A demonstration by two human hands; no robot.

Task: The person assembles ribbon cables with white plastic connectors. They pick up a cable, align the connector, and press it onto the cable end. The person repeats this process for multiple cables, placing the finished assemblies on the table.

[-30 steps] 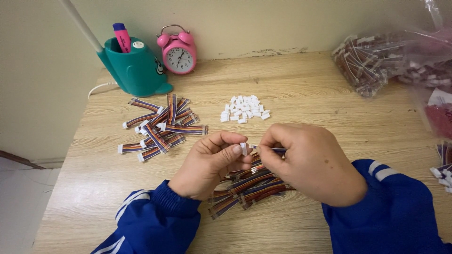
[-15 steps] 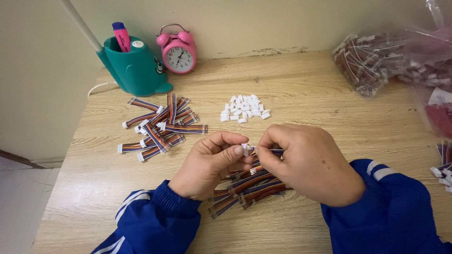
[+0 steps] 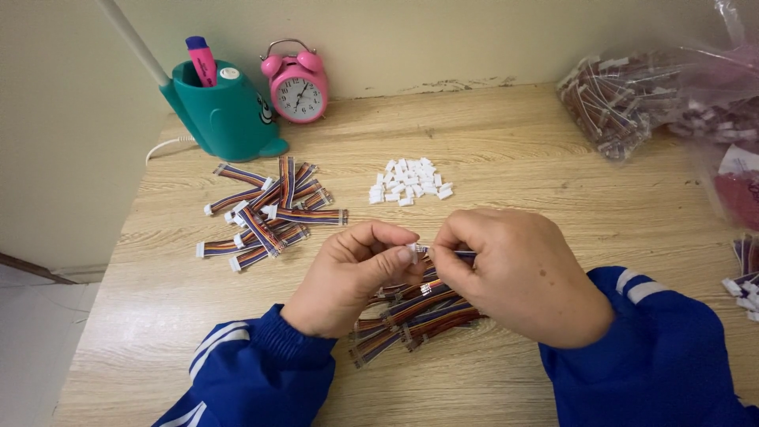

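A small white connector housing (image 3: 412,251) is pinched by the left hand (image 3: 352,277) fingers; a striped ribbon cable (image 3: 452,253) is clamped by the right hand (image 3: 518,277) fingers, its end touching the housing. Both are held above a pile of unfinished cables (image 3: 415,312) near the surface's (image 3: 506,150) front edge. Loose white housings (image 3: 409,182) at mid-surface; finished cables (image 3: 269,209) toward left edge.
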